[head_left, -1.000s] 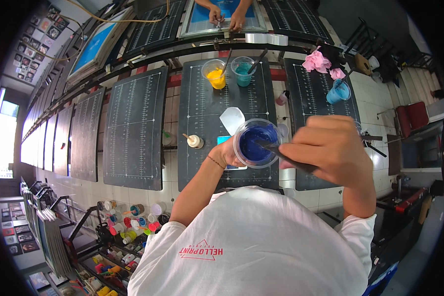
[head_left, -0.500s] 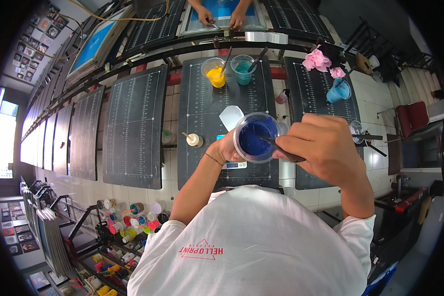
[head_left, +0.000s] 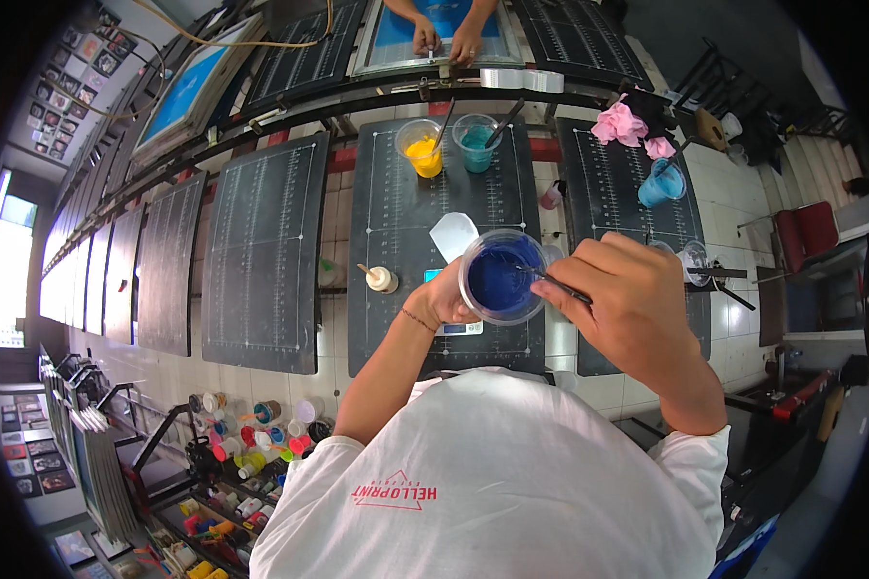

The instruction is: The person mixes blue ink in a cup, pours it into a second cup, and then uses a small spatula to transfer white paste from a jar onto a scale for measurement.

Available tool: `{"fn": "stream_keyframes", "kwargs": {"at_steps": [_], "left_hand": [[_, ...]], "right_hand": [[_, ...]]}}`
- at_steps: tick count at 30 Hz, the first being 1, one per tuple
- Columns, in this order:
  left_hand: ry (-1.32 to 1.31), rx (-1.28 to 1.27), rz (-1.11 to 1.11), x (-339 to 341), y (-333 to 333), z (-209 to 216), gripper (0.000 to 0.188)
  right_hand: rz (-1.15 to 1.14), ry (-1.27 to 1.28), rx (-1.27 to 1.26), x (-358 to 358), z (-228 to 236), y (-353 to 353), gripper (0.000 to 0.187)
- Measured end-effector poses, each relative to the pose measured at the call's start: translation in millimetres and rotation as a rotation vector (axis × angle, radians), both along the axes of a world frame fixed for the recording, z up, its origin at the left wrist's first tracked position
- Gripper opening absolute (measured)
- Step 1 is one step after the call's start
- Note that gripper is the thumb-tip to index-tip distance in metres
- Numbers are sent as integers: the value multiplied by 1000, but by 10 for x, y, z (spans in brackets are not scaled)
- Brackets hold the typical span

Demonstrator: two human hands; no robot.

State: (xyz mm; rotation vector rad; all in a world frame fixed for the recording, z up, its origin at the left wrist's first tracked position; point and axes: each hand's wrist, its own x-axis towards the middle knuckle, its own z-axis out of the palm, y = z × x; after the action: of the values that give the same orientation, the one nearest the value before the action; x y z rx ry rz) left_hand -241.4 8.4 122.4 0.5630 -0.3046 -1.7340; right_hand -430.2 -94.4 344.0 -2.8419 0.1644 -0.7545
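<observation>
While left grip (head_left: 444,294) stays closed around the cup (head_left: 472,310) | right grip (head_left: 637,294), pinching the stirrer (head_left: 572,291), has shifted slightly left

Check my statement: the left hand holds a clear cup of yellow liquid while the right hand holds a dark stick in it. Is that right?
Not quite: the head view shows dark blue liquid, not yellow. The left hand does hold the clear cup while the right hand holds a dark stick in it.
</observation>
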Motion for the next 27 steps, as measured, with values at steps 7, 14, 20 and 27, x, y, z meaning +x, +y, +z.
{"fn": "stream_keyframes", "kwargs": {"at_steps": [7,14,20,27], "left_hand": [[-4,130,11,22,-55,281,61],[166,53,-171,95,-20,68,66],[38,162,-69,30,-15,271,62],[-132,204,93,46,-26,213,58]], "right_hand": [[-22,20,55,-38,-62,6,16],[217,-43,119,-40,48,-261,22],[82,-44,43,91,112,-535,21],[-10,44,205,-74,52,-300,21]]}}
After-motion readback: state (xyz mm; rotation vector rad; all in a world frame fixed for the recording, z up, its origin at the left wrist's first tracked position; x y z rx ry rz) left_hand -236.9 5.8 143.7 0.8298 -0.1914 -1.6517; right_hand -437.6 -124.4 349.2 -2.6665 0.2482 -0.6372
